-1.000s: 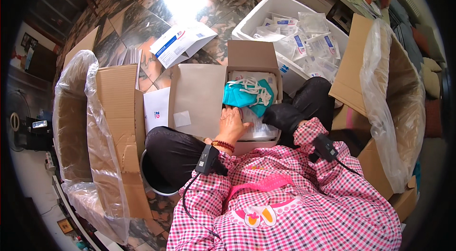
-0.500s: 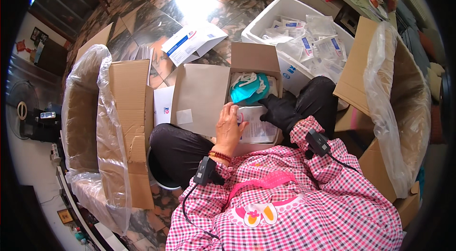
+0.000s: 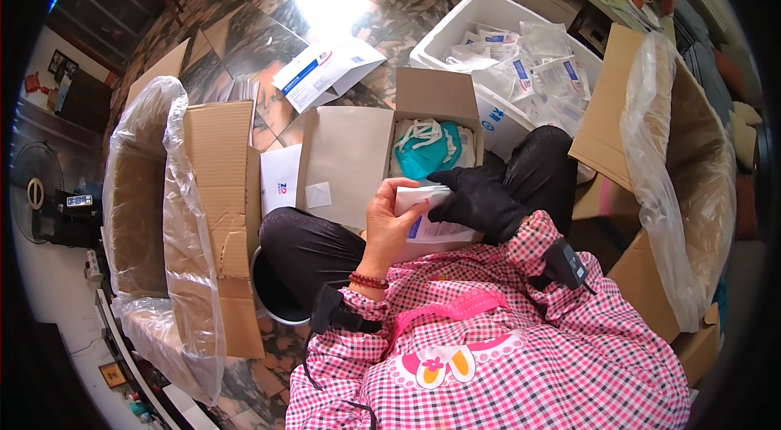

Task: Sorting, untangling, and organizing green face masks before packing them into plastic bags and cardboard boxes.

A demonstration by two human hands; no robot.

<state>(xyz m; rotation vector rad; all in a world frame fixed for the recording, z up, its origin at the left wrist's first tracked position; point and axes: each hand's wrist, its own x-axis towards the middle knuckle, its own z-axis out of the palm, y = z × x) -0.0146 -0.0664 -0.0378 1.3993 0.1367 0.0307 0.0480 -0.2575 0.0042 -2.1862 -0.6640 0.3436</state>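
Note:
My bare left hand [image 3: 388, 217] pinches a small white folded stack, which looks like paper or flat packets [image 3: 413, 198], over a cardboard box [image 3: 434, 95] between my legs. My right hand [image 3: 482, 202], in a black glove, closes on the stack's right end; part of its grip is hidden. Just beyond the hands, a teal face mask [image 3: 425, 155] with white straps lies in the box's far half, on clear wrapping. Below the hands, clear packets with blue and white print [image 3: 443, 232] lie in the near half. The box's wide flap [image 3: 346, 149] is folded out to the left.
A white foam box [image 3: 423, 56] of clear packets stands beyond my right knee. Large cartons lined with clear plastic stand at left [image 3: 215, 178] and right [image 3: 606, 113]. A printed white carton [image 3: 329, 72] lies on the marble floor, and a white bucket [image 3: 281, 318] sits under my left knee.
Both hands have lifted the white stack from the box's near half and brought it together between them. The right hand has moved from the box's right edge toward the left hand.

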